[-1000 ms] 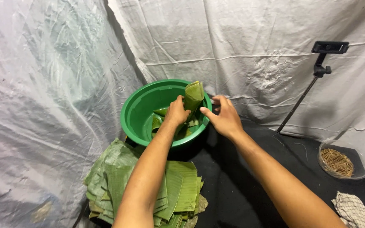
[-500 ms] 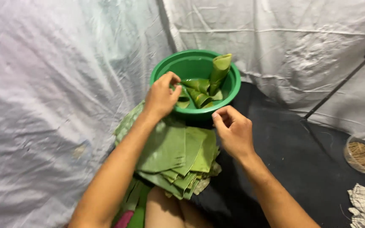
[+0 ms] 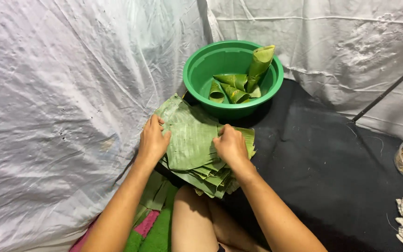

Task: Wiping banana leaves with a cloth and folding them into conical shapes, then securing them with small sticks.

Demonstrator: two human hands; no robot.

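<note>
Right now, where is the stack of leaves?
In the head view, the stack of leaves lies on the floor at centre, just in front of the green bowl, with the left hand and right hand resting on it.

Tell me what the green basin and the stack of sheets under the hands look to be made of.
Green basin: probably moulded plastic, smooth, with a slight sheen along its rolled rim. Stack of sheets: seemingly banana leaf pieces, matte, with fine parallel ribs and frayed edges. The left hand and right hand rest on the top sheet.

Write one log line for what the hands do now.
left hand: on banana leaf stack | right hand: on stack | green basin: leaf cones
</note>
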